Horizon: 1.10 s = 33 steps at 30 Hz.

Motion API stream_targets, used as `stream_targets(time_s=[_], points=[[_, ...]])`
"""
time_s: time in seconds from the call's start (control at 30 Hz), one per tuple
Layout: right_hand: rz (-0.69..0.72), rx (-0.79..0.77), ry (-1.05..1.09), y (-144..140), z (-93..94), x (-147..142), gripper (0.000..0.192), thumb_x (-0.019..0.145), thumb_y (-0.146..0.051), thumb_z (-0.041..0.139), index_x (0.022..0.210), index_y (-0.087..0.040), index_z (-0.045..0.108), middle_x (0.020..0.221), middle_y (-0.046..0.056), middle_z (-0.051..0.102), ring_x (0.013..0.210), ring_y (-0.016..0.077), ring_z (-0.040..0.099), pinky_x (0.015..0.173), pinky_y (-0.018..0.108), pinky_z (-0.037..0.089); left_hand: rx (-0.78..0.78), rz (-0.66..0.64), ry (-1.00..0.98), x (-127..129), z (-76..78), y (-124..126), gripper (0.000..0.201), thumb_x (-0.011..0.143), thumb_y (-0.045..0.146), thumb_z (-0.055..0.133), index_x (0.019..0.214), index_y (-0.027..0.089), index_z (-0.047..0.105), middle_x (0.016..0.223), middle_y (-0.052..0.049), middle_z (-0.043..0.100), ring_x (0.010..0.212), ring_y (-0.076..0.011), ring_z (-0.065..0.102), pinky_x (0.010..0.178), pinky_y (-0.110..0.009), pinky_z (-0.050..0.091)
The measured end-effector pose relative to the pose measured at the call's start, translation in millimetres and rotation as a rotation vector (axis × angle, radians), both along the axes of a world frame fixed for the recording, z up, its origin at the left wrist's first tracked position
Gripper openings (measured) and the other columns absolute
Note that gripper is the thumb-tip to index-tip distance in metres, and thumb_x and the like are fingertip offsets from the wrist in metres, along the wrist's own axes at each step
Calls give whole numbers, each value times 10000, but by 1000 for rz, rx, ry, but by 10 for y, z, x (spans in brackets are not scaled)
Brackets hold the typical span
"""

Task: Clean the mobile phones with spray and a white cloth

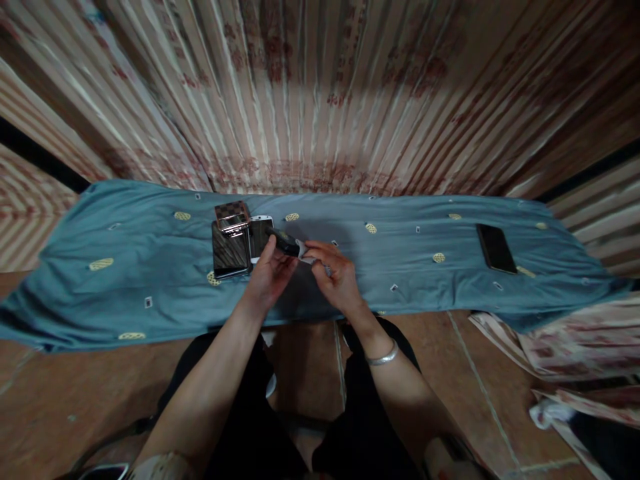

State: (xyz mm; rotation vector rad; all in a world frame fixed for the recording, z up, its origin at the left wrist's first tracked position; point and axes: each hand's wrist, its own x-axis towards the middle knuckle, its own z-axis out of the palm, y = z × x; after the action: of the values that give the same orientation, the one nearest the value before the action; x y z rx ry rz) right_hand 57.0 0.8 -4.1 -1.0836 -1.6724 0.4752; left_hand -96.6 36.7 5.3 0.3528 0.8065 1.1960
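Both hands meet over the blue cloth point(125, 240), just left of its middle, nearer the front edge. Small dark device point(285, 241) sits betw. them: L hand point(270, 273) cups it from below-left, fingers curled round it; R hand point(336, 270) pinches its pale end, fingers closed on that tip. Long axis runs upper-left to lower-right, pale end pointing twd the R hand. Just left, touching range: stack of phones point(233, 248), small checkered box point(231, 215) on top. Black phone point(496, 248) lies well apart near the right end.

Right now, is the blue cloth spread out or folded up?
Spread out: the cloth lies flat along the surface, phones resting on it.
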Motion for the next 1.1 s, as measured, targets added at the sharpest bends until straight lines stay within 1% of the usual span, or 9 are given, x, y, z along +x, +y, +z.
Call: stream_targets(time_s=[0.2,0.3,0.43,0.57,0.63,0.8,0.9,1.0,1.1], points=[[0,-126,227,21,-10,-48,252,862,-224,535,905,-272,779,1129,16,798,1084,204,739,1007,357,562,-1,6,12,-24,92,-33,257,918,425,672,912,180,748,856,-45,787,891,-160,735,871,-262,580],[-35,-207,350,72,-40,-35,256,843,-250,543,889,-256,795,1038,18,815,1007,215,759,948,357,587,0,26,-4,-41,143,-52,258,915,424,673,932,177,747,869,-52,789,948,-174,740,961,-299,570],[-132,-271,481,130,-74,-8,257,838,-313,579,923,-241,810,879,10,811,866,218,751,828,353,603,-11,40,0,-41,196,-92,214,940,373,647,918,188,752,879,-44,792,935,-159,741,984,-292,563],[-100,-252,473,104,-61,-46,256,863,-356,603,970,-250,811,844,-1,800,820,203,737,780,325,600,32,57,13,-30,200,-116,164,926,325,666,938,193,762,948,-47,797,1024,-161,730,1002,-272,544],[-61,-231,420,71,-45,-87,259,885,-352,596,997,-262,812,848,-6,803,830,201,746,798,324,607,49,42,40,-33,189,-117,175,898,339,701,938,180,763,972,-57,798,1058,-173,721,1010,-278,538],[-4,-203,329,49,-34,-137,260,923,-313,573,1040,-278,803,1100,-7,814,1075,206,751,987,342,587,53,-29,92,-35,180,-136,226,892,372,703,959,165,765,991,-78,803,1081,-203,721,989,-298,548],[0,-192,334,84,-51,-108,263,925,-288,572,1057,-275,799,1150,1,805,1118,208,742,1032,353,569,64,-85,119,-6,177,-181,249,884,366,710,1000,153,764,999,-93,805,1092,-231,724,999,-338,548],[-21,-160,343,119,-67,-73,281,916,-259,566,1074,-265,798,1175,17,798,1140,215,734,1050,365,559,67,-120,121,32,160,-229,229,868,344,723,954,136,764,963,-110,806,1102,-266,724,1013,-383,544],[-46,-128,319,125,-66,-62,300,917,-251,557,1101,-265,793,1190,19,792,1151,208,727,1060,362,553,68,-145,99,48,141,-250,214,863,332,728,930,132,766,935,-115,805,1099,-278,725,1006,-389,544]])
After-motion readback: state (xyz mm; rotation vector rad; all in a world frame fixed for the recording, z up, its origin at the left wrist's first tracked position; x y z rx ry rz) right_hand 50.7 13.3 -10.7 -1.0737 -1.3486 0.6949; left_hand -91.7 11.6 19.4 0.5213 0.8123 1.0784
